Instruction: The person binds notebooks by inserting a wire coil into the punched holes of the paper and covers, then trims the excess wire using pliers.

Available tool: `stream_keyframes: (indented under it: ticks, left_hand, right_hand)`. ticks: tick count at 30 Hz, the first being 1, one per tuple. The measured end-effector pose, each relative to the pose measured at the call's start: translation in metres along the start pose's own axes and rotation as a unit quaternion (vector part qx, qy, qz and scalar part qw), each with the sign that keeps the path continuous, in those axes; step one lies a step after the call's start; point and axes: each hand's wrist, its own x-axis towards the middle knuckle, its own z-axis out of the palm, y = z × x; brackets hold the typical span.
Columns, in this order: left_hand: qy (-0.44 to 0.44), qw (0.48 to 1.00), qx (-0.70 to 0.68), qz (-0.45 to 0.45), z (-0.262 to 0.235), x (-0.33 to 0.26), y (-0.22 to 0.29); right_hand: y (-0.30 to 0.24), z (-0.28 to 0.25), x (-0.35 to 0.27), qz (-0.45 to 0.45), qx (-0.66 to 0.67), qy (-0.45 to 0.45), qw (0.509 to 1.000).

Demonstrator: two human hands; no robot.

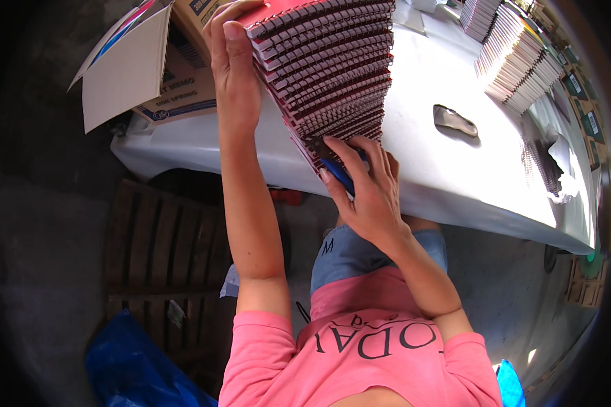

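Observation:
A tall stack of red-covered spiral notebooks (326, 61) stands on the white-covered table, its dark wire bindings facing me. My left hand (234, 61) grips the upper left corner of the stack, thumb on the near side; some of its fingers are cut off by the frame's top edge. Low on the stack, my right hand (373, 186) is closed round blue-handled pliers (338, 176). Their dark jaws sit against the bindings of the lowest notebooks, and the hand partly hides the handles.
An open cardboard box (183, 81) stands left of the stack. Right lies a small dark-rimmed object (455, 122); beyond it are more notebook stacks (519, 61). Loose dark wire coils (542, 166) lie near the table's (455, 176) right edge. Wooden slats (163, 237) and blue plastic (132, 359) are below.

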Motion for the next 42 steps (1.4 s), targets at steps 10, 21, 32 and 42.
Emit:
stream_keyframes:
  ticks: [10, 21, 32, 42]
  left_hand:
    - [0.007, 1.000, -0.001, 0.020, 0.000, 0.000, -0.002]
    - [0.019, 1.000, 0.003, -0.004, 0.002, 0.000, 0.004]
    - [0.005, 0.995, 0.073, 0.063, -0.004, 0.002, -0.005]
    - [0.004, 0.995, 0.066, 0.068, 0.000, 0.002, -0.003]
  right_hand:
    - [0.001, -0.013, 0.012, 0.329, 0.504, -0.226, 0.766]
    - [0.005, 0.008, -0.005, -0.002, -0.017, 0.009, 1.000]
    - [0.005, -0.014, 0.013, 0.317, 0.386, -0.219, 0.838]
    - [0.012, 0.002, -0.013, 0.005, -0.055, -0.007, 0.998]
